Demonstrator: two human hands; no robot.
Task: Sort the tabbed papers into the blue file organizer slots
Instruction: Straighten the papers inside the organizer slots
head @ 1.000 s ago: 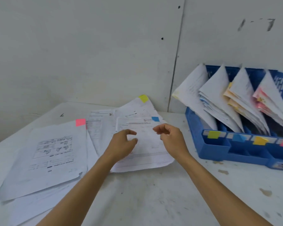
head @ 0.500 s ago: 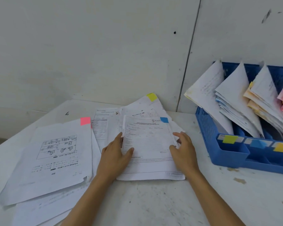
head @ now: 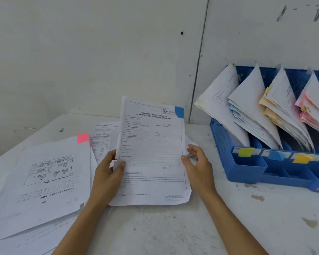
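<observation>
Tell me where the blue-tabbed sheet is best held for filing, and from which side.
Pinch its long side edges at mid-height, coming in from the sides, as the left hand does. The sheet stands raised, blue tab at top right, likely leaving the bottom edge free for the organizer.

The organizer (head: 247,173) runs past the right edge, and the held form's (head: 151,153) small print is too fine to read.

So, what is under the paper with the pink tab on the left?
More white sheets lie under the pink-tabbed paper; their edges stick out at its lower and right sides. Their tabs are covered, so their colours cannot be told.
</observation>
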